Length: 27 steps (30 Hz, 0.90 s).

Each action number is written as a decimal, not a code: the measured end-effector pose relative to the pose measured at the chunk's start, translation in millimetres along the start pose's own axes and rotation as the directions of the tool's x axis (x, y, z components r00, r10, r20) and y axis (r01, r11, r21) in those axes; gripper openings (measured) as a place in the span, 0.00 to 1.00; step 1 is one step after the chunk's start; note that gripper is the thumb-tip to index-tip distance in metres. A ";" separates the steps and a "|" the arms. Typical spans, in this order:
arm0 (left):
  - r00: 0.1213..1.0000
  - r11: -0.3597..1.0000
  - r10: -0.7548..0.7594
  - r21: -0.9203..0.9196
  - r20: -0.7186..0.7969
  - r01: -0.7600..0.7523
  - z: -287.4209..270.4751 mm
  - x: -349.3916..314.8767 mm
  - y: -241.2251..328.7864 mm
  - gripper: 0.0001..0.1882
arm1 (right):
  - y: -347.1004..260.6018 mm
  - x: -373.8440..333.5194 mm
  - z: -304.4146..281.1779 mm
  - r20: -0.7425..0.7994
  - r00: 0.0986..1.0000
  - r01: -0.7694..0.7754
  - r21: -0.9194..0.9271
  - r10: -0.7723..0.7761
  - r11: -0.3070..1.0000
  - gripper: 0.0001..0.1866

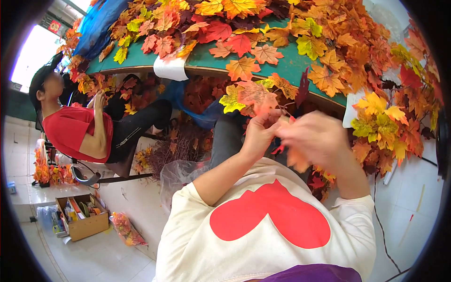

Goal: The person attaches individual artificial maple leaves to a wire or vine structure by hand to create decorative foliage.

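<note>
My left hand is closed in a pinch on the stem of an artificial maple leaf spray. Its yellow-green, salmon and orange leaves fan out above my fingers, just off the table's edge. Close beside it, my right hand is curled and smeared by motion, its fingertips meeting the left ones at the stem. A blurred orange artificial maple leaf hangs from under the right fingers and appears held by them. A small red piece shows between the hands; its kind is unclear.
Heaps of artificial maple leaves cover the green table. A white sheet hangs over its edge. Brown stems are piled below. At left a person in red sits handling leaves. A cardboard box stands on the floor.
</note>
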<state>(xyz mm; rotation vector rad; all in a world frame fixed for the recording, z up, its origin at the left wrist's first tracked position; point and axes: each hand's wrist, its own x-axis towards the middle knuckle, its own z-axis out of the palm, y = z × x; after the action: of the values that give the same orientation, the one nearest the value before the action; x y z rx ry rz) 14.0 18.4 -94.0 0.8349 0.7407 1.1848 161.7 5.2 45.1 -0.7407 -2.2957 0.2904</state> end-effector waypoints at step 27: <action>0.927 0.850 -0.363 -0.441 -0.091 0.289 0.8 -15.0 16.5 0.11 | 39.4 -54.3 68.5 0.130 0.692 -0.641 0.562 0.710 0.522 0.08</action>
<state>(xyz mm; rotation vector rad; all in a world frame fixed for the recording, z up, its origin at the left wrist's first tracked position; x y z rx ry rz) 3.5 6.3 -78.5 0.2310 0.6982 1.0580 164.1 5.5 -50.8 -1.2560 -1.5369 1.2146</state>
